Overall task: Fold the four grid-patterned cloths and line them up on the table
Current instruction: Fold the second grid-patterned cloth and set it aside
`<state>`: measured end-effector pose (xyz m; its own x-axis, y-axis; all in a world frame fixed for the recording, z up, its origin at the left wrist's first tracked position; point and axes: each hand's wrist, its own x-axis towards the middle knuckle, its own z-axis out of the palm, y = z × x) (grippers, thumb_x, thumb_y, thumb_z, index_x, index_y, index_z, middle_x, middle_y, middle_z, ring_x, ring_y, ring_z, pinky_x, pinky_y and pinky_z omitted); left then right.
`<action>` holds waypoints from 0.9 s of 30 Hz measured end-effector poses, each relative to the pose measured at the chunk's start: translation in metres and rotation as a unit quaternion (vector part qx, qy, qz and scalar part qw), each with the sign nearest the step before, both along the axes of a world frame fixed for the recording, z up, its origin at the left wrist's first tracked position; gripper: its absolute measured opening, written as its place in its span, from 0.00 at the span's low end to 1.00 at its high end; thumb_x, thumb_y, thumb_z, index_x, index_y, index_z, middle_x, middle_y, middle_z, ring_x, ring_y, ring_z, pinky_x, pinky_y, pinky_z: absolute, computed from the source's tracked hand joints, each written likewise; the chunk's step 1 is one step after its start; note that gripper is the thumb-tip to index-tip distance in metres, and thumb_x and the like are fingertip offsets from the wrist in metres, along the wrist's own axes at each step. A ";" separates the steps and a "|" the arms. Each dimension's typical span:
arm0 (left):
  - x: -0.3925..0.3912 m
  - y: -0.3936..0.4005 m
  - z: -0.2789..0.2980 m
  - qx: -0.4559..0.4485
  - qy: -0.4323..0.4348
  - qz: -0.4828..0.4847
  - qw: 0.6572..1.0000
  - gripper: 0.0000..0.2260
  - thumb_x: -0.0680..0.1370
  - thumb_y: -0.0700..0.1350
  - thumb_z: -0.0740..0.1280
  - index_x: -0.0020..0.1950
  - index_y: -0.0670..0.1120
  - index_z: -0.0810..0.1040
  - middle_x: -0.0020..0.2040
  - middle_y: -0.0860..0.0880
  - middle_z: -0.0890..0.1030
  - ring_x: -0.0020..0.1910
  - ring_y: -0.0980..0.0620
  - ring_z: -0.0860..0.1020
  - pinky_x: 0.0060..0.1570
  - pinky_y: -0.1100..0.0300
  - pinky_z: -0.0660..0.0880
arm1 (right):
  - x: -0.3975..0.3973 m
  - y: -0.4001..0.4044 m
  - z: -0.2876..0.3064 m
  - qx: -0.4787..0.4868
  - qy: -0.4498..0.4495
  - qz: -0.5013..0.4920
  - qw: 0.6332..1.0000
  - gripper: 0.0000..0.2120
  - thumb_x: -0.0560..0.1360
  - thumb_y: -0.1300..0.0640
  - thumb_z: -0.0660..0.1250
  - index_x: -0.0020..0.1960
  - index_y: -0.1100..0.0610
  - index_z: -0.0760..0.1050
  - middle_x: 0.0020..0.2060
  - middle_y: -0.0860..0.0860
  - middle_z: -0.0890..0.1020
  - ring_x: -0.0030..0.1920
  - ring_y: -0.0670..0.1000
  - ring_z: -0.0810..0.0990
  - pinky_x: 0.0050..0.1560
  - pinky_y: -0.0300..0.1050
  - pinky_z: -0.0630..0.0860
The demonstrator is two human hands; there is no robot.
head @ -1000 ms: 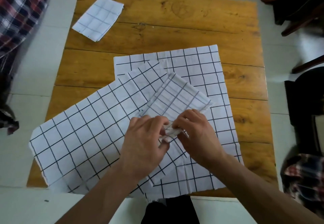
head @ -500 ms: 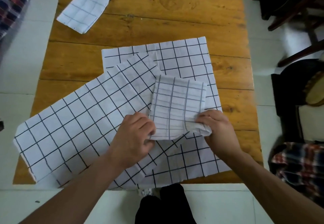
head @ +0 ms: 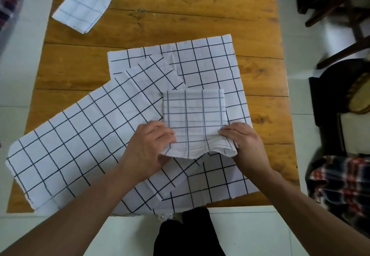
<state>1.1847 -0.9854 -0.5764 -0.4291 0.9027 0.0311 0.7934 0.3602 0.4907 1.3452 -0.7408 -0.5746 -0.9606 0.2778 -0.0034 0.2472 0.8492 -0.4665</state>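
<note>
Head view: left hand [head: 149, 147] and right hand [head: 243, 142] each pinch a near corner of the half-folded cloth [head: 195, 119] (lying atop two spread cloths) on the table [head: 180, 11]

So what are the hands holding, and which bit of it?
Both hands, left hand and right hand, pinch the folded cloth by its near corners.

Left hand [head: 149, 145] and right hand [head: 243, 142] – both forearms extended – each pinching closed.
</note>
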 end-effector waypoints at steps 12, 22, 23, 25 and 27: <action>-0.001 0.009 -0.006 -0.023 -0.081 0.150 0.985 0.14 0.79 0.58 0.58 0.51 0.51 0.77 0.45 0.55 0.78 0.48 0.50 0.74 0.50 0.59 0.66 | -0.004 0.003 0.004 0.006 0.001 -0.058 0.998 0.05 0.77 0.58 0.68 0.51 0.53 0.82 0.45 0.46 0.84 0.49 0.48 0.78 0.47 0.45 0.67; -0.001 0.027 0.000 -0.048 -0.174 0.279 0.943 0.32 0.71 0.53 0.74 0.70 0.55 0.63 0.52 0.52 0.81 0.54 0.48 0.78 0.53 0.47 0.78 | -0.025 0.003 0.009 -0.129 -0.047 -0.188 0.972 0.11 0.78 0.56 0.67 0.37 0.52 0.71 0.29 0.49 0.76 0.34 0.51 0.75 0.33 0.53 0.77; -0.001 0.030 0.000 -0.042 -0.174 0.292 0.939 0.36 0.72 0.52 0.74 0.74 0.56 0.59 0.51 0.52 0.82 0.53 0.48 0.79 0.52 0.46 0.78 | -0.027 0.003 0.009 -0.137 -0.049 -0.192 0.971 0.10 0.77 0.56 0.67 0.38 0.52 0.72 0.30 0.49 0.77 0.33 0.50 0.76 0.33 0.53 0.78; -0.002 0.035 0.001 -0.037 -0.162 0.309 0.936 0.38 0.73 0.51 0.74 0.76 0.56 0.55 0.45 0.54 0.81 0.48 0.48 0.79 0.51 0.45 0.78 | -0.030 0.004 0.010 -0.148 -0.055 -0.196 0.968 0.08 0.77 0.57 0.68 0.39 0.53 0.74 0.31 0.48 0.79 0.33 0.49 0.79 0.34 0.52 0.79; -0.003 0.038 0.002 -0.033 -0.159 0.320 0.933 0.37 0.73 0.51 0.74 0.75 0.56 0.55 0.39 0.56 0.79 0.44 0.49 0.78 0.51 0.45 0.77 | -0.033 0.005 0.011 -0.150 -0.069 -0.203 0.965 0.07 0.77 0.57 0.68 0.41 0.52 0.75 0.32 0.47 0.81 0.33 0.47 0.80 0.35 0.52 0.81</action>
<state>1.1816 -0.9478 -0.5740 -0.8589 0.4540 -0.2371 0.2230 0.7483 0.6248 1.3121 -0.7360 -0.5637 -0.7577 0.5977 -0.2618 0.6080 0.5010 -0.6159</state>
